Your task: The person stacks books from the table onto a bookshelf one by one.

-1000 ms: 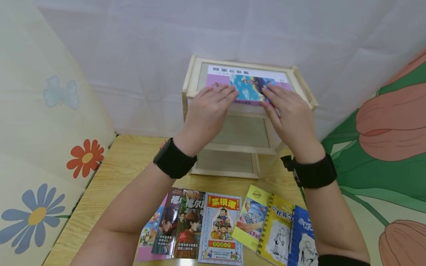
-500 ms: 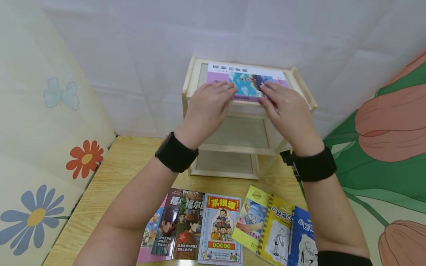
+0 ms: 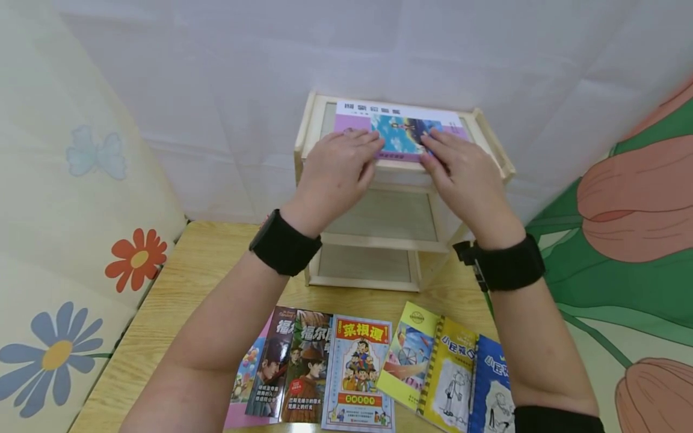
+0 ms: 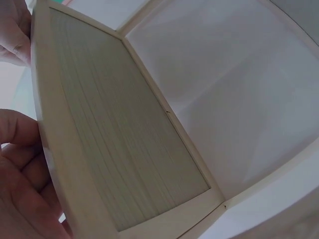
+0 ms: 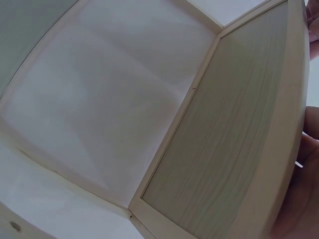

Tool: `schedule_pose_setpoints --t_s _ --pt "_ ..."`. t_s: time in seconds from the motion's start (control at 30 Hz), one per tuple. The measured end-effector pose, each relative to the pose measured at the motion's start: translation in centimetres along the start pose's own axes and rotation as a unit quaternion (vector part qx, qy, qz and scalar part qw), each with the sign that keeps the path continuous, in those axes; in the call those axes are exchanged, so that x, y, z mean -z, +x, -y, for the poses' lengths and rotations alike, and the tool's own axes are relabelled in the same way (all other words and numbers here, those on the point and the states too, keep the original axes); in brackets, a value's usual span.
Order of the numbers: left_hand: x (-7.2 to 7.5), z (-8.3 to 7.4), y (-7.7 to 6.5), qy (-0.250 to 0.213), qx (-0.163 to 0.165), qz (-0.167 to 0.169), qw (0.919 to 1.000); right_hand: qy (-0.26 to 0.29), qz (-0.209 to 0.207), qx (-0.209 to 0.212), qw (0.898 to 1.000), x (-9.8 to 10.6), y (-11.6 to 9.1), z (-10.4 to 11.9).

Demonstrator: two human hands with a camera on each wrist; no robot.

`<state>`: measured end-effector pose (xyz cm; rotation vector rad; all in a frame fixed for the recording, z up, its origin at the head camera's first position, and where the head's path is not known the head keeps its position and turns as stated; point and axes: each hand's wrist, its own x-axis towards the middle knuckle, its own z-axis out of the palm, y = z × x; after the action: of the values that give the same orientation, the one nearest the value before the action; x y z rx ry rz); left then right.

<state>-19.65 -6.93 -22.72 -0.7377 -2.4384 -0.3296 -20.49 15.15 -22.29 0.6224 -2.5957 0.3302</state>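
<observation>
In the head view a book [image 3: 406, 135] with a white, purple and blue cover lies on the top board of a pale wooden shelf rack [image 3: 495, 144]. My left hand [image 3: 341, 174] rests on the book's near left part, fingers stretched forward. On its near right part lies my right hand [image 3: 468, 174], the thumb by the book's front edge. Both wrist views look up at the underside of the top board [image 4: 119, 119]. Part of the left hand shows at that board's edge in the left wrist view; the right wrist view shows part of the right hand likewise.
On the wooden table [image 3: 168, 294] in front of the rack lie several books, among them a light blue comic [image 3: 359, 373], a yellow spiral-bound book [image 3: 452, 373] and a dark-covered book [image 3: 307, 367]. A white cloth [image 3: 233, 90] hangs behind the rack.
The book has slid slightly away from me, farther onto the top board, with both hands moving along on it. The books on the table have stayed put.
</observation>
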Motion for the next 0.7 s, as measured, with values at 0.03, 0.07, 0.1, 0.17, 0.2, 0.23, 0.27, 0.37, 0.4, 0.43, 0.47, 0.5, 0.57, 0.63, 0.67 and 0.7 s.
schedule_pose_setpoints --t_s 0.03,0.07,0.1,0.17,0.2,0.23,0.27,0.37,0.4,0.43,0.47,0.5,0.57,0.63,0.67,0.7 --pt "0.03 0.02 0.04 0.001 0.0 0.001 1.0 0.001 0.004 -0.002 1.0 0.02 0.03 0.02" --pt "0.07 0.04 0.07 0.001 0.001 0.003 1.0 0.002 0.008 -0.005 1.0 0.04 0.07 0.04" --pt "0.09 0.06 0.1 0.001 0.002 0.005 1.0 0.004 0.013 -0.007 1.0 0.08 0.1 0.07" --pt "0.13 0.13 0.14 0.0 0.004 0.008 1.0 0.007 0.017 -0.009 1.0 0.1 0.21 0.11" --pt "0.14 0.18 0.16 0.0 0.005 0.009 1.0 0.01 0.019 -0.01 1.0 0.1 0.27 0.14" --pt "0.13 0.23 0.17 0.0 0.006 0.009 0.9999 0.012 0.021 -0.01 1.0 0.12 0.33 0.16" --pt "0.12 0.27 0.18 0.001 0.006 0.009 0.9999 0.013 0.022 -0.01 1.0 0.11 0.38 0.18" --pt "0.05 0.39 0.23 0.003 0.004 0.008 1.0 0.017 0.027 -0.012 0.999 0.07 0.53 0.17" --pt "0.04 0.41 0.24 0.004 0.003 0.008 1.0 0.018 0.03 -0.014 0.999 0.08 0.56 0.18" --pt "0.04 0.43 0.26 0.004 0.003 0.009 1.0 0.02 0.033 -0.015 0.999 0.08 0.59 0.16" --pt "0.02 0.46 0.28 0.003 0.002 0.008 1.0 0.021 0.034 -0.016 0.999 0.05 0.62 0.13" --pt "-0.02 0.5 0.29 0.001 0.002 0.007 1.0 0.023 0.036 -0.017 0.999 0.06 0.64 0.14" --pt "-0.05 0.56 0.31 -0.001 0.003 0.008 1.0 0.025 0.039 -0.019 0.999 0.05 0.69 0.15" --pt "-0.09 0.62 0.29 -0.004 0.005 0.009 0.9999 0.026 0.042 -0.022 0.999 0.0 0.71 0.16" --pt "-0.12 0.65 0.28 -0.004 0.005 0.01 0.9999 0.026 0.042 -0.022 0.999 -0.03 0.71 0.16" --pt "-0.13 0.67 0.27 -0.005 0.006 0.011 0.9999 0.025 0.042 -0.023 0.999 -0.07 0.69 0.15"
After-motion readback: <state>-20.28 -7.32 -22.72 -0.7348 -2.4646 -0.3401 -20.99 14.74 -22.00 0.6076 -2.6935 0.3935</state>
